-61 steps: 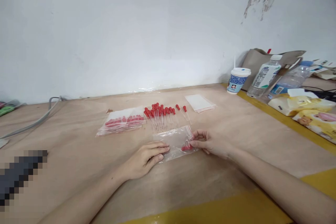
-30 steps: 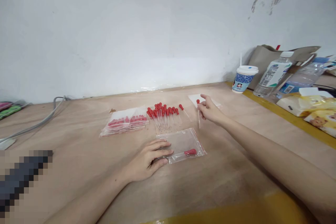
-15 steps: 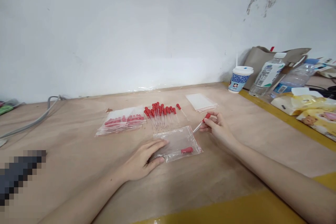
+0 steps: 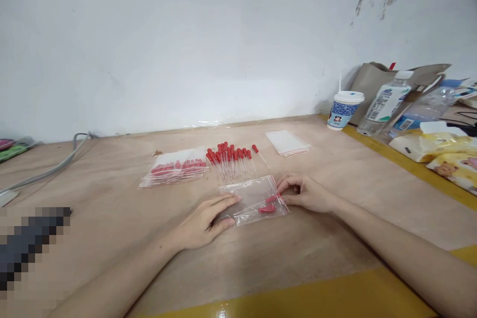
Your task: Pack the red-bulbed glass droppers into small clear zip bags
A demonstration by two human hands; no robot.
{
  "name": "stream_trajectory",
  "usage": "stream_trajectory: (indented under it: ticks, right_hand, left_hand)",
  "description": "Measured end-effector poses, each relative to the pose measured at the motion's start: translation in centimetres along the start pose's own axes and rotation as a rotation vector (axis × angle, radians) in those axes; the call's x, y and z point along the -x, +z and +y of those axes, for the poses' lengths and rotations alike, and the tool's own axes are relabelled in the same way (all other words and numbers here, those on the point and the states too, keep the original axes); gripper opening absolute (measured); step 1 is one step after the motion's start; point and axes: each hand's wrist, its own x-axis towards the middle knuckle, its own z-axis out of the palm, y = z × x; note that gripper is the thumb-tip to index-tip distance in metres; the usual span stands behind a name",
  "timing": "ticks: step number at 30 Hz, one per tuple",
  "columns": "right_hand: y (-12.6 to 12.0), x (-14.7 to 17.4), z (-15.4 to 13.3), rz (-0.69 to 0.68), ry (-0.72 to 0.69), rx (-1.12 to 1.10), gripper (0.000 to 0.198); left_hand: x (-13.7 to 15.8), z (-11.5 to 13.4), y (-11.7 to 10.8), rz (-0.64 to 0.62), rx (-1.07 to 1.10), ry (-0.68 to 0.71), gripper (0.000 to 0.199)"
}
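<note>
A clear zip bag (image 4: 246,194) with a red-edged mouth on its right lies flat on the table. My left hand (image 4: 208,218) rests on the bag's left end, its fingers stretched and the thumb apart. Inside the bag is a dropper with a red rubber bulb (image 4: 267,208). Above it a second red-bulbed dropper (image 4: 271,199) lies mostly within the bag, its bulb near the mouth. At that mouth my right hand (image 4: 301,193) pinches the bulb's end; the fingertips partly hide it. Behind the bag lies a pile of red-bulbed droppers (image 4: 229,156), with one dropper (image 4: 255,148) apart on its right.
Filled bags (image 4: 175,168) are stacked at the left, and flat bags (image 4: 286,142) at the back right. A paper cup (image 4: 345,109), a bottle (image 4: 385,104), a grey bag (image 4: 367,84) and a yellow tissue pack (image 4: 428,144) stand far right. A grey cable (image 4: 55,169) crosses the left side.
My right hand has moved towards me and left to the bag's mouth, and its dropper has slid into the bag. My left hand stays on the bag. The view has shifted slightly.
</note>
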Motion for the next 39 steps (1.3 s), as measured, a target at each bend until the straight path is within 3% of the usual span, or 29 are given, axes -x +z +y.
stream_trajectory:
  ticks: [4, 8, 11, 15, 18, 22, 25, 28, 31, 34, 39]
  right_hand:
    - [1.4, -0.1, -0.1, 0.079, -0.093, 0.074, 0.022]
    - [1.0, 0.1, -0.3, -0.049, -0.109, 0.11, 0.027]
    - [-0.5, -0.6, -0.2, -0.019, 0.062, 0.083, 0.029]
    - [-1.8, -4.1, 0.2, 0.24, 0.225, 0.235, 0.017]
    - [-1.3, -8.1, 0.4, 0.345, 0.271, 0.455, 0.009]
    - [0.4, -12.6, 0.6, 0.396, 0.398, 0.509, 0.025]
    - [1.0, -13.8, 0.5, 0.383, 0.484, 0.508, 0.03]
    - [0.4, -12.9, 0.2, 0.363, 0.472, 0.499, 0.036]
    - [-1.1, -10.1, -0.2, 0.408, 0.355, 0.434, 0.05]
    - [-2.0, -6.6, -0.2, 0.545, 0.257, 0.099, 0.057]
    - [-1.1, -2.8, 0.6, 0.678, 0.304, -0.355, 0.042]
  left_hand:
    - [-0.1, -0.1, 0.1, 0.0, 0.008, 0.006, 0.043]
    - [-0.1, -0.3, 0.2, -0.007, 0.02, 0.027, 0.039]
    - [-0.1, -0.4, 0.2, -0.016, 0.026, 0.036, 0.038]
    - [-0.1, -0.5, 0.1, -0.035, 0.026, 0.031, 0.037]
    - [-0.1, -0.5, 0.1, -0.04, 0.015, 0.028, 0.037]
    - [0.0, -0.6, 0.3, -0.024, 0.008, 0.045, 0.037]
    - [0.0, -0.7, 0.3, -0.012, 0.021, 0.056, 0.037]
    - [-0.1, -0.7, 0.3, -0.002, 0.037, 0.057, 0.037]
    - [-0.2, -0.7, 0.2, -0.005, 0.046, 0.061, 0.037]
    - [-0.2, -0.6, 0.1, -0.017, 0.042, 0.056, 0.037]
    - [-0.2, -0.7, 0.1, -0.018, 0.042, 0.053, 0.037]
